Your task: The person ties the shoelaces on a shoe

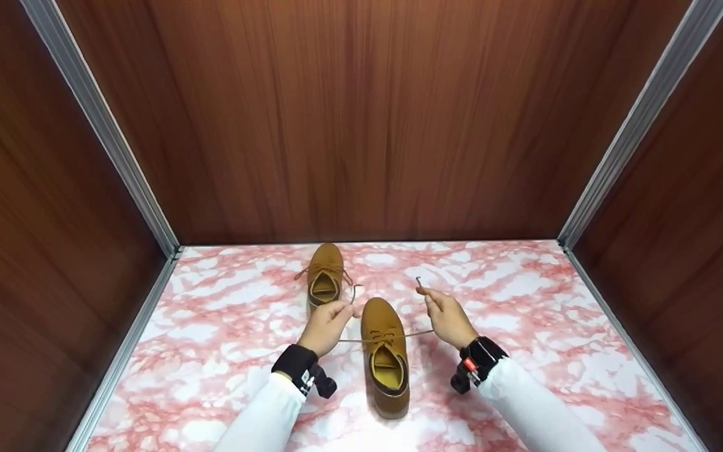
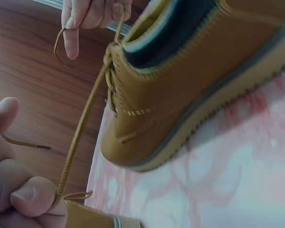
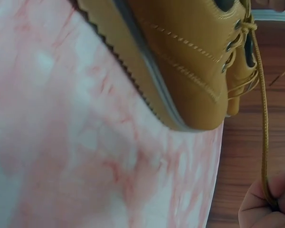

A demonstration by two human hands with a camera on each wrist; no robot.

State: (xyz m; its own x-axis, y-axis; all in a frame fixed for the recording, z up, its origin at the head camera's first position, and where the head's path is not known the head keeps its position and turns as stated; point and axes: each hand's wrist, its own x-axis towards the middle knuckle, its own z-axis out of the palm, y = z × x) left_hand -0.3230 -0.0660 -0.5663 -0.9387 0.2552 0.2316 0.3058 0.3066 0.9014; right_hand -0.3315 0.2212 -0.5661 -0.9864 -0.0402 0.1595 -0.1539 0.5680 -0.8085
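A tan lace-up shoe stands upright between my two hands, its toe pointing away from me. To its left, my left hand grips one end of the shoelace, with the lace tip poking out above the fingers. On the other side my right hand pinches the opposite lace end, and its tip also sticks up. Both lace halves run out sideways, nearly straight, from a crossing at the top of the eyelets. In the right wrist view, the lace stretches down into the curled right fingers.
A second tan shoe, with its laces spread, stands farther back on the left, partly behind my left hand. The table has a red-and-white marbled top. Brown wood-grain panels rise at the back and on both sides, joined by metal posts.
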